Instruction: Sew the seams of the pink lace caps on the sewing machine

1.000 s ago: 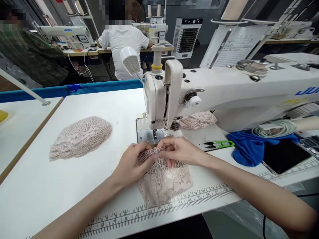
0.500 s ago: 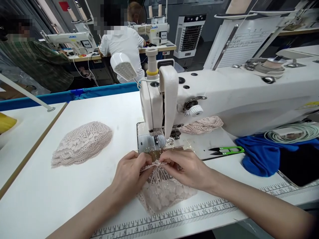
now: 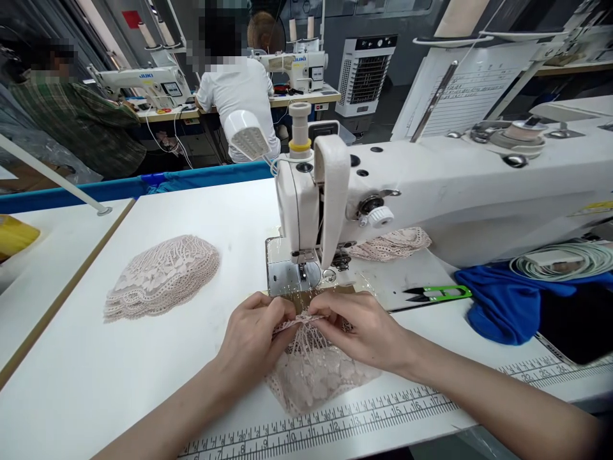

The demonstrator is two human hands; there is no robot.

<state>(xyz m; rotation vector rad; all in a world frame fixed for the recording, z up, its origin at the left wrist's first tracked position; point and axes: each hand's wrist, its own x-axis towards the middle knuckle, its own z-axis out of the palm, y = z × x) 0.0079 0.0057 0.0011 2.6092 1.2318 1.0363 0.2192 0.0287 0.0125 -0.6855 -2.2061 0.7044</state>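
Note:
A pale pink lace piece (image 3: 320, 377) lies at the front of the sewing machine (image 3: 306, 211), its upper edge raised between my hands. My left hand (image 3: 256, 329) pinches that edge from the left, and my right hand (image 3: 361, 326) pinches it from the right, the fingertips a small gap apart. Gathered strands fan down from the pinched spot. Just beyond the fingers is the presser foot (image 3: 302, 273), with no lace visible under it. A stack of similar lace (image 3: 163, 278) rests on the table to the left, and more lace (image 3: 390, 244) lies behind the needle area.
Green thread snips (image 3: 438, 293) lie right of the needle plate. Farther right are a blue cloth (image 3: 502, 313), a coiled pale tape (image 3: 565, 260) and a black flat device (image 3: 577, 322). A printed ruler (image 3: 335, 425) runs along the front edge. Two people sit at machines beyond.
The whole view has shifted slightly, so the scene sits a little lower and to the right. Both hands keep their pinch on the lace, with almost no movement relative to the machine.

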